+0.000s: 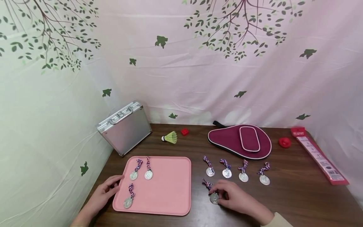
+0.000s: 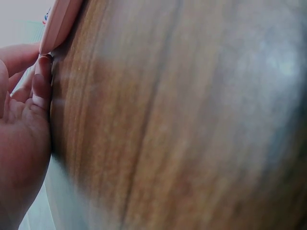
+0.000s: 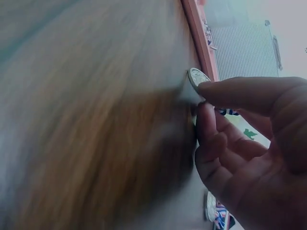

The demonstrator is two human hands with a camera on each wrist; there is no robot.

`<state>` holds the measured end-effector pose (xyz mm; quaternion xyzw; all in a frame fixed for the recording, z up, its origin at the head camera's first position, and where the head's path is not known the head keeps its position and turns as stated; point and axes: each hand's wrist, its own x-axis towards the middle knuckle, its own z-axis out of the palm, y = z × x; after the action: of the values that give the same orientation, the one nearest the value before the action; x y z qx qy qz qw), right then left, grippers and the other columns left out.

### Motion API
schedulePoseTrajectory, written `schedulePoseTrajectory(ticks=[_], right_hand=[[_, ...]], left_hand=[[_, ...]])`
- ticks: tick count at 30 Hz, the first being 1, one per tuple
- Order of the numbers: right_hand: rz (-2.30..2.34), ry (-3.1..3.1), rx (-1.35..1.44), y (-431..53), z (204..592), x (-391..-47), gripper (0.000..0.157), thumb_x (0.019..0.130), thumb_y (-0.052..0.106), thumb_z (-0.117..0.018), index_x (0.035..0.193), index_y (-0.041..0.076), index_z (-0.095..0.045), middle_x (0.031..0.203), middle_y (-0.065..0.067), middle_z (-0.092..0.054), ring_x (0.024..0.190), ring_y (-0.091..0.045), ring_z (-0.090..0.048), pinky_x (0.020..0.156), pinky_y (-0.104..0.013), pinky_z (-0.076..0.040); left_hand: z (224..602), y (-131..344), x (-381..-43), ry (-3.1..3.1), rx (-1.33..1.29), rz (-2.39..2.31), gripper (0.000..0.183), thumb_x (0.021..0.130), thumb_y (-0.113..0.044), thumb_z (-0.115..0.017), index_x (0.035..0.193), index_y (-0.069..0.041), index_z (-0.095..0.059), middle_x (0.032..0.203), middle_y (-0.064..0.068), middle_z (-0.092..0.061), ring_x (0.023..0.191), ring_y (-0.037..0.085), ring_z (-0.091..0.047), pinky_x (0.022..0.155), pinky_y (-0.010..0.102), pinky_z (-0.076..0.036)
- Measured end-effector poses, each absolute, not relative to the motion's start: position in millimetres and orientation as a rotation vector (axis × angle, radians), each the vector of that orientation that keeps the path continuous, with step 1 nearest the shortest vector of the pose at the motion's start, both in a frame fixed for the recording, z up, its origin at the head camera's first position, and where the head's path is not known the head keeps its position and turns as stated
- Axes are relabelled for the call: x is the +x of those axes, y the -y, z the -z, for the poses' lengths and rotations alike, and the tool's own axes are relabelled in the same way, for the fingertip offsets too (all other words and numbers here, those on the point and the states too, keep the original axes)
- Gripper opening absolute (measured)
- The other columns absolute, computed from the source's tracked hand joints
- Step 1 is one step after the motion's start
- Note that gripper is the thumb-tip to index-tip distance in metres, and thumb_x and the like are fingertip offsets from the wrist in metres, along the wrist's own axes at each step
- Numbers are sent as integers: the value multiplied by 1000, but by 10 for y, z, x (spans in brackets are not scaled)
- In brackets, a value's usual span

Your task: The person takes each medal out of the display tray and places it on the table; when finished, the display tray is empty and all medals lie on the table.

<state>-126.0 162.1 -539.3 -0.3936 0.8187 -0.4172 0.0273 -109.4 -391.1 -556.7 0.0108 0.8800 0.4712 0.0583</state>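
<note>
My right hand (image 1: pixel 229 194) pinches a silver medal (image 1: pixel 214 198) by its edge, with thumb and fingertips close over the wooden table. Its knotted striped ribbon (image 1: pixel 207 184) trails away behind the fingers. In the right wrist view the medal (image 3: pixel 198 77) stands tilted at the thumb tip. At the left rim of a pink tray (image 1: pixel 167 189), the fingertips of my left hand (image 1: pixel 101 194) touch the edge with loosely bent fingers. Two medals (image 1: pixel 148 175) lie along the tray's back left, and a third medal (image 1: pixel 128 202) lies at its front left.
Several ribboned medals (image 1: pixel 227 173) lie in a row right of the tray. Behind stand a silver case (image 1: pixel 129 129), a shuttlecock (image 1: pixel 170 137), a red block (image 1: pixel 184 131) and a maroon paddle case (image 1: pixel 227 138). A small red hat (image 1: pixel 284 142) and a long red-and-white package (image 1: pixel 320 157) are at right.
</note>
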Motion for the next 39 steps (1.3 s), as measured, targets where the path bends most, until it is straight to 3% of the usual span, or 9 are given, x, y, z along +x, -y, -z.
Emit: schedulePoseTrajectory(ticks=[7,19,26,39], right_hand=[[1002,-2696,-1221,-1707,5390,-1225,32,76,12,-77,107,22,-72,95,12,-53,84,-2,-51,71,-21,-43],[1056,-2660,-1193,-1571,5232,-1377,26,80,14,-75,105,21,-74,85,7,-53,74,-7,-49,65,-19,-39],[1104,-2732,-1194,-1098,5085,-1581,13,84,13,-71,97,18,-73,84,7,-57,74,-5,-53,68,-22,-44],[1075,-2586,-1224,187,5076,-2043,18,84,8,-67,100,11,-73,86,4,-68,78,-8,-60,70,-18,-45]], left_hand=[[5568,3900,-1092,-2665,23,-1430,38,92,-20,-62,130,-22,-58,129,1,-52,98,15,-49,78,24,-40],[5564,3895,-1091,-2663,17,-1436,38,92,-21,-62,130,-23,-58,128,0,-52,98,15,-49,77,24,-40],[5571,3910,-1094,-2669,58,-1442,38,92,-22,-62,130,-22,-57,128,0,-52,99,15,-49,79,23,-40],[5590,3919,-1092,-2660,52,-1455,37,93,-22,-61,130,-21,-58,128,0,-52,97,14,-49,77,24,-41]])
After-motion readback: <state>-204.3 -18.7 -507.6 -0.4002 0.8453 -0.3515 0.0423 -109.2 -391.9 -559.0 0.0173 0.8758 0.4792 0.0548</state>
